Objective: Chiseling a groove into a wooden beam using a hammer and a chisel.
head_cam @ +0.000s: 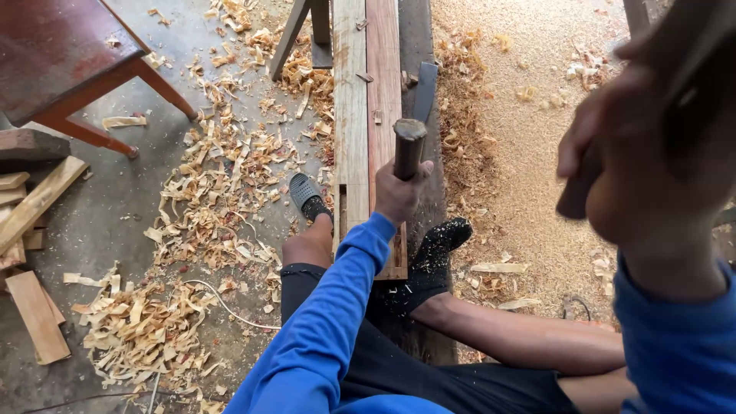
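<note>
My left hand (399, 195) is closed around a round wooden tool handle (409, 144) that stands upright over two long planks (353, 115) lying side by side. A rectangular slot (342, 208) is cut in the paler plank just left of that hand. My right hand (613, 161) is raised close to the camera at the right, blurred, and grips a dark wooden handle (576, 188); its head is out of view. I sit astride the planks in blue sleeves and black shorts, one foot (307, 198) on each side.
Curled wood shavings (215, 192) cover the concrete floor on the left, and fine sawdust (537, 115) lies on the right. A red-brown table (54, 54) stands at the top left, with wood offcuts (34, 314) below it. A dark flat bar (425, 88) rests beside the planks.
</note>
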